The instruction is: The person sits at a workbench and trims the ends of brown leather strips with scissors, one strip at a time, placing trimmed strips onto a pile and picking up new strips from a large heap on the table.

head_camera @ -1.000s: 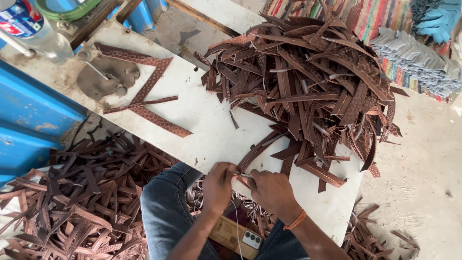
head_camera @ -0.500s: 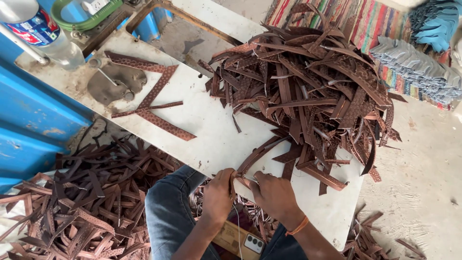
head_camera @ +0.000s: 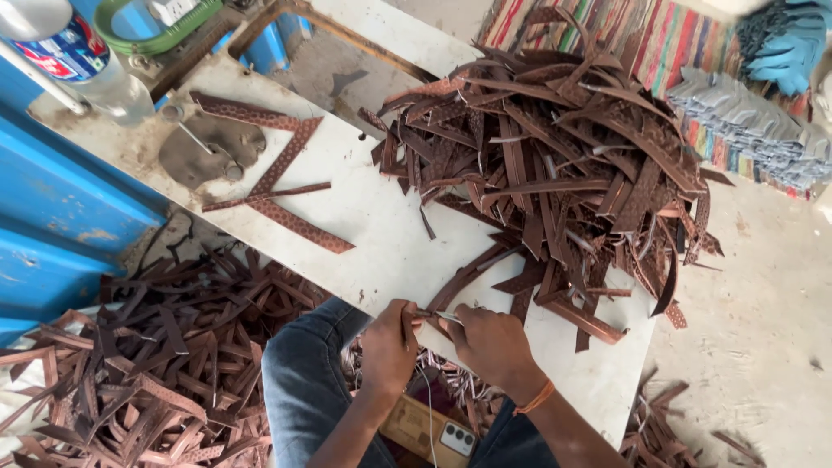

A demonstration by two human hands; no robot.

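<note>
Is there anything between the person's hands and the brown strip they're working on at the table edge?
Nothing visible. The left hand and right hand already pinch the brown strip at the near edge of the white table; the big pile of strips lies farther back.

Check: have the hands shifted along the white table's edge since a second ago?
No. Both hands stay at the same spot on the table edge, below the strap pile.

the strip (head_camera: 431, 314) pinched between both hands is mostly hidden by fingers (head_camera: 407, 322).
</note>
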